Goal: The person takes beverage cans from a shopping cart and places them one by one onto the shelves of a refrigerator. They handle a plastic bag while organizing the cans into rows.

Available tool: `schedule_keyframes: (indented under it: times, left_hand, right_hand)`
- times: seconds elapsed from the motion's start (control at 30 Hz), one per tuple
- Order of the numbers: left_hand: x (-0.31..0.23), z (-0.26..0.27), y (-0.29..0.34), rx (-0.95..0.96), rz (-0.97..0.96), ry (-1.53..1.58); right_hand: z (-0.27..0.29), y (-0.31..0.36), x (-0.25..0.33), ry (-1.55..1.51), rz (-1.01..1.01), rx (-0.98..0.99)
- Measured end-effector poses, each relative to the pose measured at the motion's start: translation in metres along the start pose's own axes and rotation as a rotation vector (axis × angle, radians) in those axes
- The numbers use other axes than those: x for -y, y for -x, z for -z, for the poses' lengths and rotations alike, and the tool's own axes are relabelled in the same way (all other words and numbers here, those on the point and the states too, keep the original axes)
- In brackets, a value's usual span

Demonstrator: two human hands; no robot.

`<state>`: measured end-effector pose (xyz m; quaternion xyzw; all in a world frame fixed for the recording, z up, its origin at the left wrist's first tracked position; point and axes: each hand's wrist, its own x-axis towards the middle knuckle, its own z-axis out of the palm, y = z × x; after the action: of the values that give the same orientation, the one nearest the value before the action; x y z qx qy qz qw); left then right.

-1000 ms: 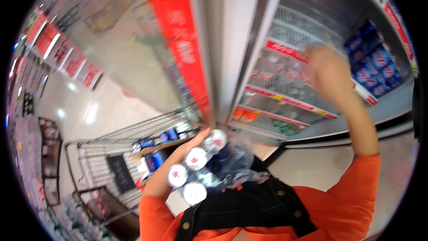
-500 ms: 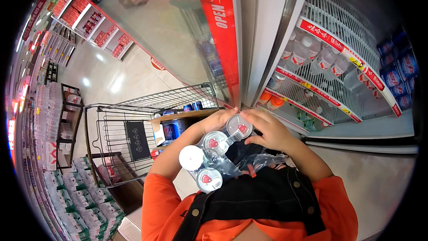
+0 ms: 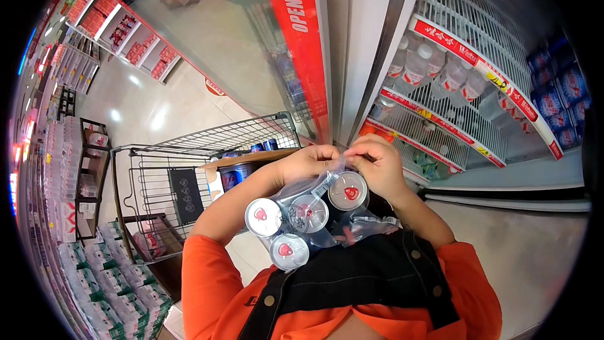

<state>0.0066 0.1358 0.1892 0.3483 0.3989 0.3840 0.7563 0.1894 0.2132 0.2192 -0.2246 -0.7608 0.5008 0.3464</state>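
Observation:
Four-can style cluster aside, several drink cans with silver tops and red pull tabs rest against my chest, partly inside clear plastic wrap. My left hand pinches the raised edge of that wrap beyond the cans. Close beside it, my right hand pinches the same film between thumb and fingers. The stretched film rises between the two hands, next to the rightmost can. The cans' sides are mostly hidden beneath their tops.
A wire shopping cart stands at left, holding a carton with blue cans. Ahead is a glass cooler door standing open. Right of it, cooler shelves hold clear bottles and blue cans. Shrink-wrapped packs are stacked lower left.
Both hands have shifted from around the far can to the plastic wrap, which is now pulled up between them. The cans have tilted slightly, and the view has shifted a little.

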Motion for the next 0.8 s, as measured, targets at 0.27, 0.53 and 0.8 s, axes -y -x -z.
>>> schedule_keyframes:
  times: [0.27,0.53,0.8]
  left_hand:
    - [0.018,0.019,0.004,-0.012,-0.013,-0.189]
    - [0.045,0.028,-0.008,0.027,0.027,-0.163]
    - [0.040,0.017,0.005,0.023,0.123,0.020]
  right_hand:
    - [0.039,0.030,0.005,0.018,0.224,0.529]
    - [0.024,0.028,0.030,0.669,0.596,0.450]
    - [0.080,0.007,0.073,0.282,0.488,0.275]
